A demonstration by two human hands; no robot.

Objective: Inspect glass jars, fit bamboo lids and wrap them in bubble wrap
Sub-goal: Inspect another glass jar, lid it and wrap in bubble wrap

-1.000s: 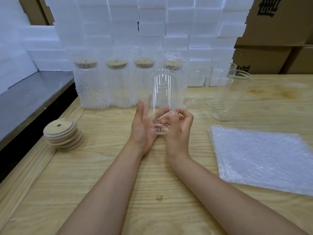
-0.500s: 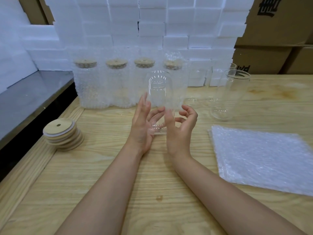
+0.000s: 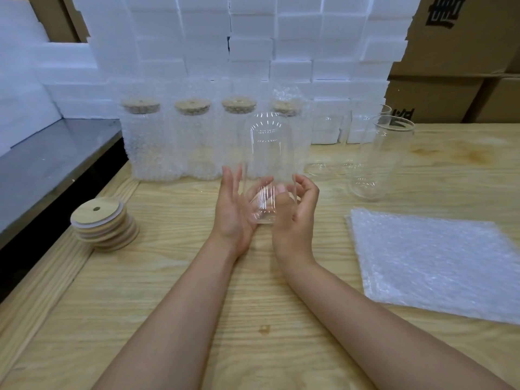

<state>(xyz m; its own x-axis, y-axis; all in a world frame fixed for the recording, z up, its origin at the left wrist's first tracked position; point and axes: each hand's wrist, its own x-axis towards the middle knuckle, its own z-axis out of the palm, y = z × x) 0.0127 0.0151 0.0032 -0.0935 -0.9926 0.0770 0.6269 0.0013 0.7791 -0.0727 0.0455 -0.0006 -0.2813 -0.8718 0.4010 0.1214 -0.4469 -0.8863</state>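
Both hands hold a glass jar [image 3: 266,164] over the surface [image 3: 197,305]. The left hand [image 3: 233,212] lies flat-fingered against its side, and the right hand [image 3: 298,215] curls thumb and fingers round it. This looks like inspection, as the jar has no lid or wrap yet. A stack of bamboo lids [image 3: 104,220] sits to the left and bubble wrap sheets [image 3: 433,263] lie to the right, with nothing blocking either. Farther back stand four wrapped jars [image 3: 194,142] with lids, done, and beside them bare jars [image 3: 391,156] not yet handled. Behind rise foam blocks [image 3: 253,38] and cardboard boxes [image 3: 464,38].

Cut-off black characters [image 3: 440,10] on cardboard boxes [image 3: 461,49], illegible
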